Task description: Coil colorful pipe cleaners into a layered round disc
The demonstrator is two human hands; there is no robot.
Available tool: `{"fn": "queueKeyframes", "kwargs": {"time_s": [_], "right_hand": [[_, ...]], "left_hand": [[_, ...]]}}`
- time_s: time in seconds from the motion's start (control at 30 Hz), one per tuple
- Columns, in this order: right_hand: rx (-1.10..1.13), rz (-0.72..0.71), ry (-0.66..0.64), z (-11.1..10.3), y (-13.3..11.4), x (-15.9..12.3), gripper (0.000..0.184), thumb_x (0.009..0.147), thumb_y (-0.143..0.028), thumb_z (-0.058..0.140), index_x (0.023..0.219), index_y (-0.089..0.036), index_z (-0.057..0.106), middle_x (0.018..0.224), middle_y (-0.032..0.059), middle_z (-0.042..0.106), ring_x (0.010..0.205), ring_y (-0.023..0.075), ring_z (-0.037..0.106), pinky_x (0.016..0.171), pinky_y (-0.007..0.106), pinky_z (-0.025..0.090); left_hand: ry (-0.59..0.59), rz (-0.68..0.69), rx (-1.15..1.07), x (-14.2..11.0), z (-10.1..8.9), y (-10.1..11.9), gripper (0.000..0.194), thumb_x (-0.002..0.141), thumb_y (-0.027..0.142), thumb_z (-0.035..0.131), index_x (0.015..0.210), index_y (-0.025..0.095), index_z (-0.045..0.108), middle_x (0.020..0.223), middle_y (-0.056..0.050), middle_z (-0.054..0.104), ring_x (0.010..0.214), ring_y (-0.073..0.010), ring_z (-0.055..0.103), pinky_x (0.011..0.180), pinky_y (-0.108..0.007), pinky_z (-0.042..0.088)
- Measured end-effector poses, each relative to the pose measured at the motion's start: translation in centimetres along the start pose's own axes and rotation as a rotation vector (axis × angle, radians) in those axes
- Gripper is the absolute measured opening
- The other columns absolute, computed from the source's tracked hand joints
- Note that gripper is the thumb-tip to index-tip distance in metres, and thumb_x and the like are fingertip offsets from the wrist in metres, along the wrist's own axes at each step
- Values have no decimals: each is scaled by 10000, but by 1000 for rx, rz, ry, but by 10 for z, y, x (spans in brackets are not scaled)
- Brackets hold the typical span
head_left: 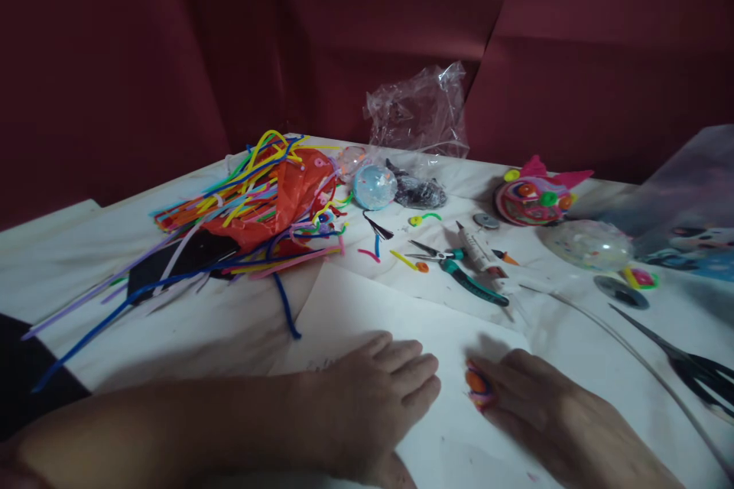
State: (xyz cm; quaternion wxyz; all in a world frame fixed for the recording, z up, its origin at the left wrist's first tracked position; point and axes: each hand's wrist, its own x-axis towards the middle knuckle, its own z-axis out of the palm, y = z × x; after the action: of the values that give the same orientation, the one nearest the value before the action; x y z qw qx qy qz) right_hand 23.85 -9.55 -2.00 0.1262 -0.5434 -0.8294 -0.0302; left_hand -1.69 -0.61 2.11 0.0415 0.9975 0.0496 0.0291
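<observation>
My left hand (384, 390) lies flat on a white sheet of paper (367, 306), palm down with its fingers stretched to the right. To its right, my right hand (533, 405) pinches a small coiled piece of coloured pipe cleaner (477, 383), orange in the middle with pink and red around it. The coil is held just over or on the paper; I cannot tell whether it touches. Faint pencil writing shows beside my left wrist. Beyond the paper lie green-handled pliers (473, 283) and a glue tube (479, 248).
Colourful pipe cleaners (246, 199) spill from a red bag at the left. Scissors (688, 359) and a grey cord (608, 328) lie at the right. Farther back are a bluish ball (375, 187), a clear ball (590, 244), a crumpled plastic bag (424, 111) and a decorated pink ball (531, 199).
</observation>
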Motion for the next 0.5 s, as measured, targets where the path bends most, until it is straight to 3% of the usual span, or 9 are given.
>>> {"fn": "queueKeyframes", "kwargs": {"time_s": [0.13,0.3,0.5], "right_hand": [[39,-9,-70,8,8,-5,352,1017,-381,277,1119,-282,599,1061,21,500,892,188,533,552,183,527],[7,17,53,5,1,-2,452,1043,-433,199,1096,-252,610,1015,29,519,920,197,527,467,166,499],[74,18,48,1,-3,0,422,1050,-422,211,1051,-264,602,930,9,511,777,146,551,524,168,502]], "left_hand": [[-31,-8,-19,1,-3,1,650,829,505,475,1307,82,352,1356,-153,389,1237,-295,332,998,-413,263],[-41,-33,-31,2,-6,1,544,864,410,447,1302,99,362,1351,-141,397,1231,-282,347,982,-404,284],[-48,-34,-45,3,-7,0,571,833,420,503,1293,107,371,1329,-144,422,1212,-290,366,969,-410,301]]}}
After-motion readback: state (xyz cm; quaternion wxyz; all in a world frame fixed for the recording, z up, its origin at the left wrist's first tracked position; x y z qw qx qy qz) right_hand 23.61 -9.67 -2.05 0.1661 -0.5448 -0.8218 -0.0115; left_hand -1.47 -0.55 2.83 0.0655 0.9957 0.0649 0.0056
